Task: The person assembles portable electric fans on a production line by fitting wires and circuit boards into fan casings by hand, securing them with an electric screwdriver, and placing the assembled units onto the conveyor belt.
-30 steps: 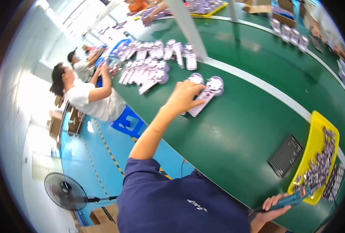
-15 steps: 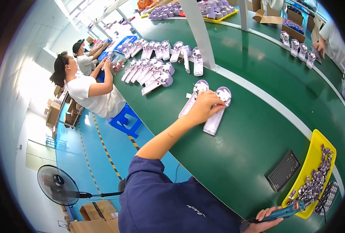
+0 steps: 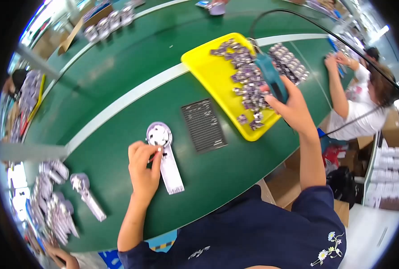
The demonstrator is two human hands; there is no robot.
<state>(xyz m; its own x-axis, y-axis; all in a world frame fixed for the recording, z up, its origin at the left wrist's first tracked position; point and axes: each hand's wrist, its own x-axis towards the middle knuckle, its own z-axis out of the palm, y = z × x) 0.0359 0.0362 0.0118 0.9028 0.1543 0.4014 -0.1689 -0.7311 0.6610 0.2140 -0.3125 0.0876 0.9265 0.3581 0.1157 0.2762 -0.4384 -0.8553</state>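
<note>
- Currently, left hand (image 3: pixel 145 167): left of the yellow tray (image 3: pixel 208 74) and nearer the body; forearm rising from the lower edge, wrist bent little, knuckles up, thumb and fingers narrowed at the shell's round head. A thin red bit shows by the fingertips; cannot tell whether it is pinched.
- Right hand (image 3: pixel 291 107): at the tray's right-hand side, forearm reaching forward, fingers wrapped around the power tool (image 3: pixel 268 71), whose body lies tilted above the tray.
- Shell (image 3: pixel 170 172): on the table (image 3: pixel 118 130), left of the tray and nearer the body, rack in between. Pale lilac-white, looks like plastic; disc-shaped head, straight flat handle.
- Tool: teal with a dark patch; black cord (image 3: pixel 293 12) leaves its far end and arcs rightward past the tray.
- Tray: glossy yellow, long, rounded corners; loose heap of small parts (image 3: pixel 248 78), shiny silver and purple, blocky.
- Rack (image 3: pixel 204 125): dark, rectangular, ridged in rows; just left of the tray.
- Counts: one tray, one rack, one tool, one shell at the left hand; one lone shell (image 3: pixel 89 197) farther left of the tray; beyond that, a pile of shells (image 3: pixel 56 210), too blurred to count. Small parts: too many to count.
</note>
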